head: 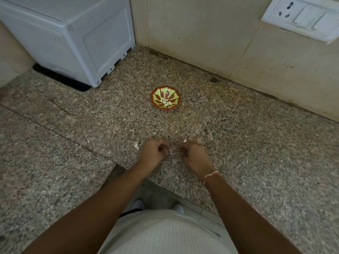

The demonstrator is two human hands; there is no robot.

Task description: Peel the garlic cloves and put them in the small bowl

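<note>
Speckled granite forms the countertop (238,134), which meets a beige tiled wall (201,33) carrying a white switch and socket plate (302,17) at the upper right. At the back left stands a white plastic appliance (73,37) on a black base.

Near the middle of the counter sits the small bowl (165,97), red-rimmed with a yellow-green and red pattern; several peeled garlic cloves (166,103) lie together at its bottom.

Well in front of the bowl, both hands hover close together over the counter edge. The left hand (153,153) has its fingers curled and pinches a small pinkish scrap of garlic skin (170,152) at its fingertips. The right hand (192,153), a red-and-white thread (211,176) tied round its wrist, is curled too, with a pale garlic clove (185,140) showing at its fingertips. Another unpeeled clove (136,145) lies on the granite just beside the left hand.
</note>
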